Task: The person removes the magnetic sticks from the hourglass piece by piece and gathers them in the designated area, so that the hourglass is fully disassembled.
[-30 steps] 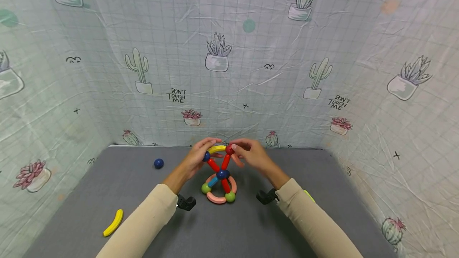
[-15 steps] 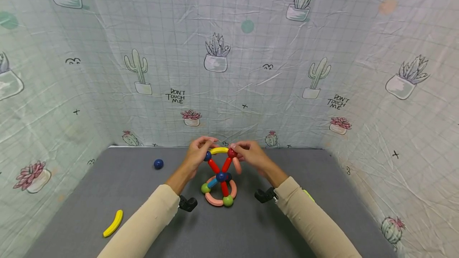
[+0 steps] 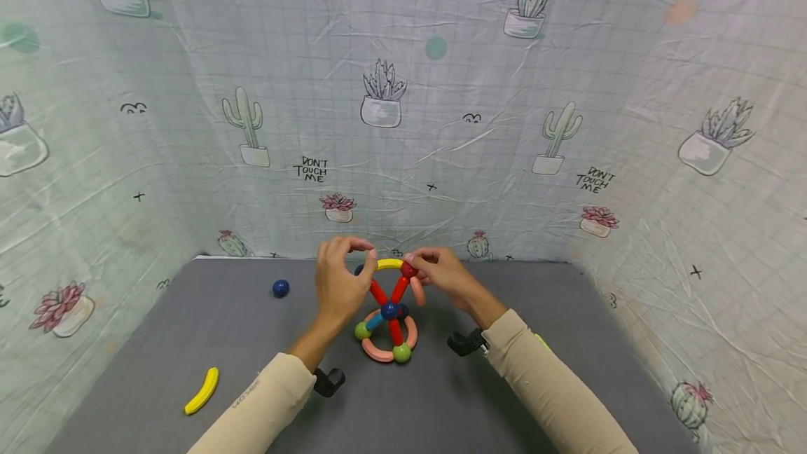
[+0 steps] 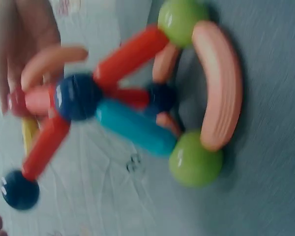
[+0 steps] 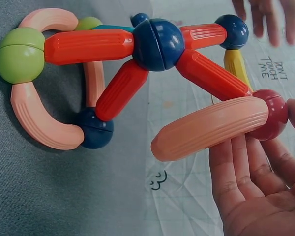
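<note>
A magnetic ball-and-rod structure stands on the table: a ring of curved pink rods [image 4: 221,86] with green balls [image 3: 401,352] at the base, and red rods [image 5: 91,46] and a turquoise rod [image 4: 135,129] meeting at a central blue ball [image 5: 158,45]. Two red rods rise to an upper blue ball [image 5: 231,32] and a red ball [image 5: 271,115], bridged by a curved yellow rod [image 3: 389,264]. My right hand [image 3: 444,277] pinches the red ball, from which a curved pink rod [image 5: 209,129] hangs. My left hand [image 3: 340,277] is beside the upper blue ball, apart from it, holding nothing.
On the left of the grey table [image 3: 252,342] lie a loose blue ball [image 3: 280,289] and a curved yellow rod [image 3: 202,391]. Something yellow-green [image 3: 542,342] shows partly behind the right sleeve. A cactus-print sheet [image 3: 429,146] hangs behind the table.
My left hand has let go of the upper blue ball and drawn back to the left. Under my right hand, the pink rod has swung down and the structure's top has shifted slightly right.
</note>
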Demonstrator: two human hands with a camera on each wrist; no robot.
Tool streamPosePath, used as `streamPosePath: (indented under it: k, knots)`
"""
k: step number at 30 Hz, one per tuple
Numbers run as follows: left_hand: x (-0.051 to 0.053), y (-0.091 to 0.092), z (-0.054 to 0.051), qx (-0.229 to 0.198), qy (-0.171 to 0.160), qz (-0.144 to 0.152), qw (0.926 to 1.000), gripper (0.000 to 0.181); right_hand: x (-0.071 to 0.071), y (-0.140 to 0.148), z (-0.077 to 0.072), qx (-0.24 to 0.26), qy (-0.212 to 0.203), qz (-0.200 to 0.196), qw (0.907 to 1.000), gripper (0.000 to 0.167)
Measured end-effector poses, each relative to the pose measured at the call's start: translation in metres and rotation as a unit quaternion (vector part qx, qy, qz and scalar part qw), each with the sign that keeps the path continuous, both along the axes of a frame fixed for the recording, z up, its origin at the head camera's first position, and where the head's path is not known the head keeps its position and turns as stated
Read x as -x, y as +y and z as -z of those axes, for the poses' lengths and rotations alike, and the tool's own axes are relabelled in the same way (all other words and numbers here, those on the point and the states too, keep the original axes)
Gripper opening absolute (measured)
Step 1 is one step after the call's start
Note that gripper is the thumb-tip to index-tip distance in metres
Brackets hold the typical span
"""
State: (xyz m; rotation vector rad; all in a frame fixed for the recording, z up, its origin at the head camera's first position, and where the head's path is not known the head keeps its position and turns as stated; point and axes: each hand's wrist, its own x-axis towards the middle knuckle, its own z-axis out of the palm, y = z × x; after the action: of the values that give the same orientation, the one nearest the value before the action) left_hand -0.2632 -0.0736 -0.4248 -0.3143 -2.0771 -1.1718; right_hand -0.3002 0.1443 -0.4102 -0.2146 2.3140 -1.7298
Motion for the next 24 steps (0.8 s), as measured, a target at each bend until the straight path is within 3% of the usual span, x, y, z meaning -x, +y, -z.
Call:
streamPosePath:
  k: [4,11,17,24]
  knots:
    - [-0.02,0.013,0.006,-0.005,0.03,0.002,0.9995,0.013,0.001,0.001,0.0,-0.001,0.001,-0.007,1.0,0.032]
    - [-0.048,0.041,0.036,-0.024,-0.009,0.042,0.9988,0.024,-0.002,0.004,-0.001,0.0,0.014,-0.027,0.9995,0.033]
    - [-0.057,0.06,0.054,-0.068,-0.062,0.092,0.9916,0.038,-0.003,0.005,-0.001,0.005,0.023,-0.033,0.9992,0.031]
    - [-0.061,0.069,0.057,-0.066,-0.098,0.09,0.989,0.045,-0.004,0.004,-0.002,0.007,0.024,-0.034,0.9991,0.031]
